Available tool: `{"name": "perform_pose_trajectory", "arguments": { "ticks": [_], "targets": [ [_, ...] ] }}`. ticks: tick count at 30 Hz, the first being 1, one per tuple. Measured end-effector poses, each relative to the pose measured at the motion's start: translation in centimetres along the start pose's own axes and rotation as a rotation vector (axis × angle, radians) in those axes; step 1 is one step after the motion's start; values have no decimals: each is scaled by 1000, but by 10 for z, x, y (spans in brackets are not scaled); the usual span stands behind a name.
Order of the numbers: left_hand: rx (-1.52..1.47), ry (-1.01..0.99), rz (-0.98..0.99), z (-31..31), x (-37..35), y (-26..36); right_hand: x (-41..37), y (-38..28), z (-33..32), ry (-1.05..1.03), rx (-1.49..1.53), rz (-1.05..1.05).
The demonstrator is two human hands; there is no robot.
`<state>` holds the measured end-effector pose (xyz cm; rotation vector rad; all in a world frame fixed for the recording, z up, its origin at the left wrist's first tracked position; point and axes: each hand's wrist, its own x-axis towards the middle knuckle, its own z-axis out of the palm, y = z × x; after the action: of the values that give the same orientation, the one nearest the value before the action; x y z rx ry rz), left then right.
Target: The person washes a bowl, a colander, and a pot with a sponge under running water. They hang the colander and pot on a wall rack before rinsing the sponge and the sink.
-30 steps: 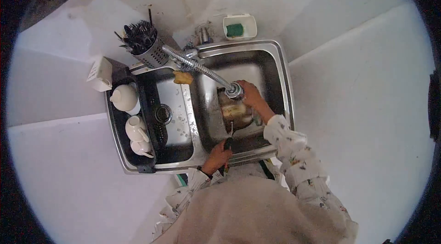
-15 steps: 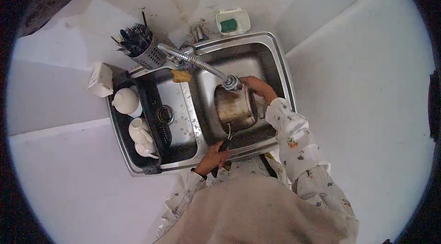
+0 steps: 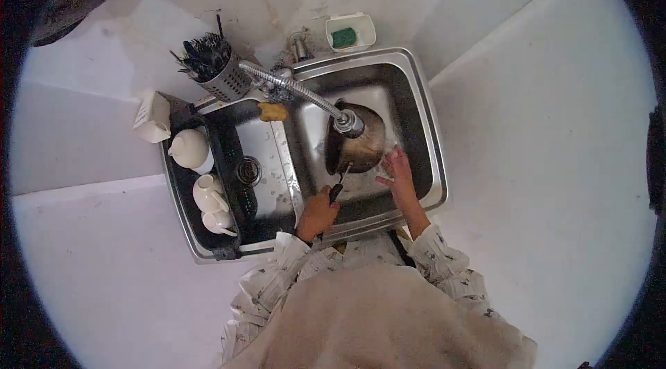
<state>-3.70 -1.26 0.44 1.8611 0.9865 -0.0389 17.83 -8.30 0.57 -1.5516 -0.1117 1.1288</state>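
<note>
A saucepan [image 3: 366, 150] with a stained, brownish metal side lies tilted in the right basin under the faucet head [image 3: 349, 124]. My left hand [image 3: 318, 214] is wrapped round its black handle [image 3: 336, 193] at the front of the basin. Just right of the pan, my right hand [image 3: 399, 176] is held with its fingers apart, close to the pan's lower right side and holding nothing. The flexible metal faucet hose [image 3: 302, 93] reaches over from the back left, and its head hides part of the pan.
In the left basin [image 3: 267, 192], a black rack [image 3: 225, 202] bears a white teapot [image 3: 189, 149] and several white cups [image 3: 210, 193]. A yellow sponge [image 3: 272, 112] lies on the divider's back end. Behind stand a cutlery holder [image 3: 229, 81] and a white box [image 3: 350, 27] with a green sponge [image 3: 343, 38].
My right hand has let go of the pan's far right rim and come down towards me. The pan has turned and tilted, and my left hand has moved slightly up with the handle.
</note>
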Motion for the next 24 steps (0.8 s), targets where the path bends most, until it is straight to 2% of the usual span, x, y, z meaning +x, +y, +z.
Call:
{"name": "perform_pose_trajectory", "arguments": {
  "ticks": [2,3,5,9,11,12,14,15,17,18,20,21,23,24],
  "targets": [
    [300,160,71,-2,-2,16,-9,-12,7,11,99,-16],
    [299,154,76,-11,-5,35,-14,-19,11,19,100,-17],
    [324,42,-168,-25,-13,70,-21,-21,15,29,176,11],
    [409,20,-179,-10,-35,60,-20,8,9,32,112,129],
    [341,168,-41,1,-44,44,-15,22,5,29,278,200],
    [342,167,-40,-5,-47,52,-16,26,3,29,279,200],
    [-378,-172,-464,-22,-56,75,-19,34,-3,-86,250,224],
    [-378,-171,-466,-18,-58,69,-14,51,-10,-87,250,226],
    [-762,-260,-451,1,-62,44,3,92,-24,-198,350,244],
    [-764,-259,-450,11,-62,32,-3,83,-22,-199,348,244],
    [-552,-151,-325,28,-61,16,-25,51,-11,-123,336,126],
    [-556,-146,-320,23,-60,29,-22,50,-10,-126,332,122],
    [-444,-138,-440,1,-59,69,-19,46,-10,133,-259,-460],
    [-448,-141,-433,5,-57,65,-25,34,-11,137,-263,-465]
  ]
}}
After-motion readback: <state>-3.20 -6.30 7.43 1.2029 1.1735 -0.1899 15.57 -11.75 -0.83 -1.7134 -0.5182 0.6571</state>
